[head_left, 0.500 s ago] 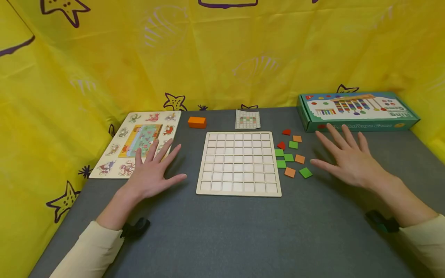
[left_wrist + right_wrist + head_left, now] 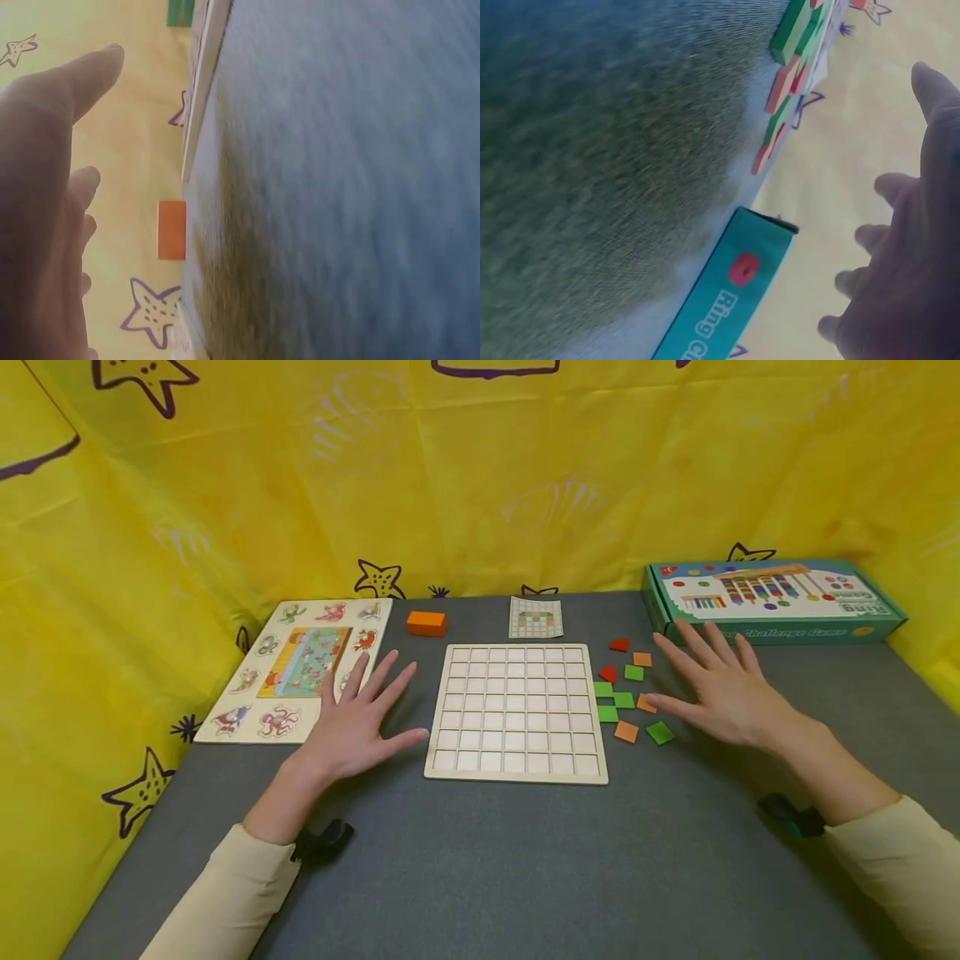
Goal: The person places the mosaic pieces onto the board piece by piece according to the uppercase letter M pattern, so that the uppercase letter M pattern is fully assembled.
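A wooden grid board point(image 2: 515, 778) with square cells lies flat on the grey table between the hands. The left hand point(image 2: 358, 731), fingers spread and straight, hovers just left of the board, its thumb tip close to the board's left edge. To the right, the right hand point(image 2: 723, 697) is also spread and holds nothing; in the head view its thumb overlaps an orange tile point(image 2: 643, 702). Green tiles point(image 2: 660, 732), other orange tiles point(image 2: 626, 732) and two red pieces point(image 2: 608, 674) lie loose along the board's right side. In both wrist views the hands are raised above the table.
Behind the board lies a small card point(image 2: 536, 618) with a coloured grid pattern. An orange block point(image 2: 427, 624) sits left of it. A picture puzzle board point(image 2: 247, 727) with sea animals lies at the left, a green game box point(image 2: 772, 631) at the back right. Yellow cloth point(image 2: 480, 485) hangs behind.
Both hands have moved inward toward the grid board, the left one to the right and the right one to the left. The board and pieces stay where they were.
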Demonstrator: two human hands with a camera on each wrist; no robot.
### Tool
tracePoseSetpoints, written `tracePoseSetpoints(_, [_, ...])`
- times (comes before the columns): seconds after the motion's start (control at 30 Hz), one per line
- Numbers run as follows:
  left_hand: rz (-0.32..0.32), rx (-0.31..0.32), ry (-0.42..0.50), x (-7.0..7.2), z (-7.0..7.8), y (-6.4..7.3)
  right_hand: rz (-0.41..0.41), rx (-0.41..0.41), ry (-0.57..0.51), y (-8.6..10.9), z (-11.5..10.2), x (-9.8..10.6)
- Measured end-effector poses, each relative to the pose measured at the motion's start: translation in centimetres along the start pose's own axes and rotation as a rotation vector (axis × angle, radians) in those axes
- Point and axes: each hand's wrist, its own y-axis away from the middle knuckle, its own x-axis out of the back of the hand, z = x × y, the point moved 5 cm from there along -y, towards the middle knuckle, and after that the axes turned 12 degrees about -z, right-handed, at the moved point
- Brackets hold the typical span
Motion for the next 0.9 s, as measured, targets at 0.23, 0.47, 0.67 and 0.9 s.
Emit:
tracePoseSetpoints(0.23, [0.014, -0.046, 0.042, 0.1, 1.2, -1.0, 0.006, 0.044, -0.060, -1.2, -0.8, 0.4])
tracePoseSetpoints(0.47, [0.016, -0.126, 0.085, -0.4, 1.8, -2.2, 0.029, 0.157, -0.138, -2.7, -1.4, 0.5])
tracePoseSetpoints(0.67, [-0.004, -0.215, 0.145, -1.0, 1.8, -2.9, 0.013, 0.194, -0.275, -4.1, -1.2, 0.7])
tracePoseSetpoints(0.9, [-0.029, -0.313, 0.188, -1.6, 1.9, -3.4, -0.002, 0.193, -0.343, -5.7, -0.5, 0.9])
